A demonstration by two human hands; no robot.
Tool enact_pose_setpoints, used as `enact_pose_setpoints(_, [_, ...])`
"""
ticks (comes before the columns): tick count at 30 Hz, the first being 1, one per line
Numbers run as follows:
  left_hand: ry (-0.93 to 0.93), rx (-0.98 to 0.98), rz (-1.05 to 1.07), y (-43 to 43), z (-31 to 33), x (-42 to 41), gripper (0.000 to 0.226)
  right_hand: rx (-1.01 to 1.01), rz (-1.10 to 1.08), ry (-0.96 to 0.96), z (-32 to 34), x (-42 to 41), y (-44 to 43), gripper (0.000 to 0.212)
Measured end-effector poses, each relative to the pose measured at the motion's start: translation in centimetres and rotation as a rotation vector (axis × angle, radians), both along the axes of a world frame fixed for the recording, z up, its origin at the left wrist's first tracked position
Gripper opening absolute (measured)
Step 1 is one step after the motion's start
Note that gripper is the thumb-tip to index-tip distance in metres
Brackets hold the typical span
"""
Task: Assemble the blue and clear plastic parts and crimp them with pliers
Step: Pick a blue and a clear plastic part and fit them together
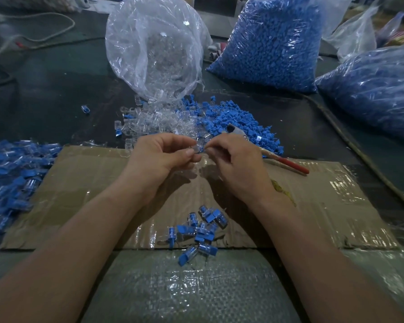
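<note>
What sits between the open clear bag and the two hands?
In the head view, a spill of loose clear parts lies between the clear bag and the left hand and right hand.

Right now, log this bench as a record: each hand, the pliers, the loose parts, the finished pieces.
left hand: pinches a small clear part
right hand: pinches the same clear part from the other side
pliers: lying unheld, head on the blue parts pile, red handle on the cardboard
clear parts: spilled from the open clear bag
assembled pieces: small cluster on the cardboard, near the person
</note>
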State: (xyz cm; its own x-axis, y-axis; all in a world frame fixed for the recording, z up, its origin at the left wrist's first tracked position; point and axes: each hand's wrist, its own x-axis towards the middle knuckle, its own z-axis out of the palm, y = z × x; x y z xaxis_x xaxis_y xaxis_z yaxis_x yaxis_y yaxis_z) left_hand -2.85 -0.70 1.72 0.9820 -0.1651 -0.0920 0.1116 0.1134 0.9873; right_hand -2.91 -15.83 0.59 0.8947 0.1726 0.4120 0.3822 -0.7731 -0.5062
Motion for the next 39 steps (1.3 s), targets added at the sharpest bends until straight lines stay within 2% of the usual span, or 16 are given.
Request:
enact_pose_setpoints(2, [-0.003, 0.015, -0.004, 0.1, 0.0, 0.0, 0.016, 0.212, -0.016, 0.041, 0.3, -0.3, -0.1, 0.011])
enact_pose_setpoints(4, [-0.009, 0.052, 0.006, 0.1, -0.1, 0.1, 0.015, 0.406, -0.031, 0.116, 0.6, -0.6, 0.0, 0.022])
enact_pose_setpoints(7, [-0.023, 0.061, 0.016, 0.1, -0.3, 0.2, 0.015, 0.724, 0.002, 0.215, 1.1, -0.9, 0.2, 0.022])
enact_pose_setpoints(9, [-0.026, 0.028, 0.016, 0.0, -0.4, 0.3, 0.017, 0.809, 0.026, 0.236, 1.3, -1.1, 0.3, 0.019])
enact_pose_setpoints(13, [-0.031, -0.054, -0.004, 0.0, -0.6, 0.3, 0.023, 0.724, 0.060, 0.204, 1.2, -1.1, 0.6, 0.022])
enact_pose_setpoints(22, [-0.021, -0.115, -0.031, 0.1, -0.8, 0.3, 0.019, 0.585, 0.101, 0.197, 0.9, -1.0, 0.5, 0.026])
enact_pose_setpoints(29, [-0.029, -0.060, -0.177, 0.2, -0.7, 0.3, 0.043, 0.489, 0.119, 0.165, 0.7, -0.9, 0.1, 0.031])
enact_pose_setpoints(35, [-0.055, -0.084, -0.188, 0.2, -0.6, 0.2, 0.036, 0.478, 0.134, 0.200, 0.7, -1.0, 0.2, 0.029])
enact_pose_setpoints(39, [-0.101, 0.020, -0.129, 0.1, -0.5, 0.1, 0.030, 0.531, 0.133, 0.208, 0.7, -1.0, 0.2, 0.024])
